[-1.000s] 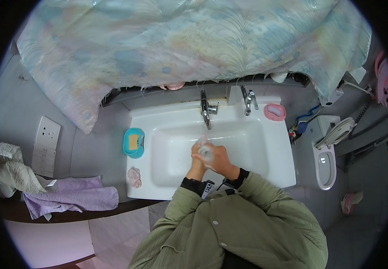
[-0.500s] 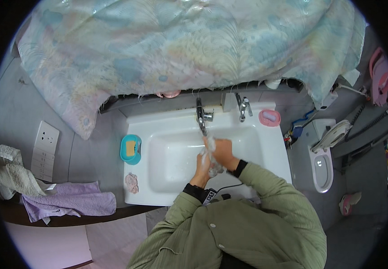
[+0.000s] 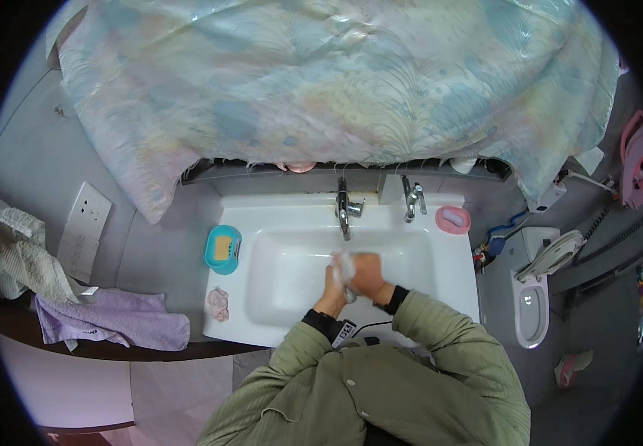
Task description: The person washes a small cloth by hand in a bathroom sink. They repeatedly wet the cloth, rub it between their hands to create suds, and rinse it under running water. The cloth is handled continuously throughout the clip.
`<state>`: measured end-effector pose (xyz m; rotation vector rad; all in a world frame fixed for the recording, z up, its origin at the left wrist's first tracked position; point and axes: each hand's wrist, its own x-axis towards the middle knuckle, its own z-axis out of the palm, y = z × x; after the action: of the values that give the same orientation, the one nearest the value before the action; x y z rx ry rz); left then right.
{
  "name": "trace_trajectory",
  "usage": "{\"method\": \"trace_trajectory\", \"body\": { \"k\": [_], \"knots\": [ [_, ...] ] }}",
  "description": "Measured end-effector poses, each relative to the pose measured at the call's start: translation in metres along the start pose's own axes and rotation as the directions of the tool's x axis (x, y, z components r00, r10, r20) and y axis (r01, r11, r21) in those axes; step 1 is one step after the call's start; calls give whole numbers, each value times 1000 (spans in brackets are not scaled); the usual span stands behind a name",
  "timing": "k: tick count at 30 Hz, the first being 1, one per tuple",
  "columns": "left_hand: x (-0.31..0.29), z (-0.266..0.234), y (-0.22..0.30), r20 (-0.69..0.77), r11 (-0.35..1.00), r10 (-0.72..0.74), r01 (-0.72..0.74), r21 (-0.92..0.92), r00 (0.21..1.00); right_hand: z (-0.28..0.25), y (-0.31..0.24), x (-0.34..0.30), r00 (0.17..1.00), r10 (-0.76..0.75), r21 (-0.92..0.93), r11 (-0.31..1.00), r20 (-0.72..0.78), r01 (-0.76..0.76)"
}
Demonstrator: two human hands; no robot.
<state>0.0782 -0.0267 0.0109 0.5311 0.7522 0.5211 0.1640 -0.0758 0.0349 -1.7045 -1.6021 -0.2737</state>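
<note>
Over the white sink [image 3: 451,290], both hands are closed around a wet whitish-grey cloth [image 3: 346,266]. My left hand [image 3: 330,290] grips it from the left, with fingers pointing toward the tap. My right hand [image 3: 368,275] is folded in a fist on the right side of it, pressed up against the left. Most of the cloth is hidden between the fingers, so I cannot make out its exact kind. A chrome tap [image 3: 344,209] stands just beyond the hands.
A second chrome tap [image 3: 412,199] and a pink soap dish [image 3: 453,220] sit at the back right. At left are a turquoise dish [image 3: 209,256] with yellow soap [image 3: 222,247] and a crumpled pink item [image 3: 218,304]. A purple towel [image 3: 128,320] hangs farther left; a toilet [image 3: 531,320] is right.
The cloth is bunched more tightly between my hands, with less of it showing around the fingers. The whole view has shifted slightly, and the sink's back edge sits lower in the picture.
</note>
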Motion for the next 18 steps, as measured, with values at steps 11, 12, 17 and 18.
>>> {"method": "trace_trajectory", "body": {
  "k": [11, 12, 17, 18],
  "knots": [
    [-8, 26, 17, -38, 945, 176, -158, 286, 984, -13, -13, 19, 974, 161, -156, 970, -162, -186],
    [-11, 26, 18, -46, 930, 168, -143, 339, 985, -16, -16, 21, 936, 278, 37, 960, -218, -277],
    [-10, 20, 18, 122, 968, 246, -251, 27, 962, -19, -27, 23, 980, 87, 98, 993, -181, -70],
    [-10, 19, 18, 70, 979, 196, -199, 49, 978, -19, -30, 22, 980, 110, 90, 991, -166, -96]
  ]
}}
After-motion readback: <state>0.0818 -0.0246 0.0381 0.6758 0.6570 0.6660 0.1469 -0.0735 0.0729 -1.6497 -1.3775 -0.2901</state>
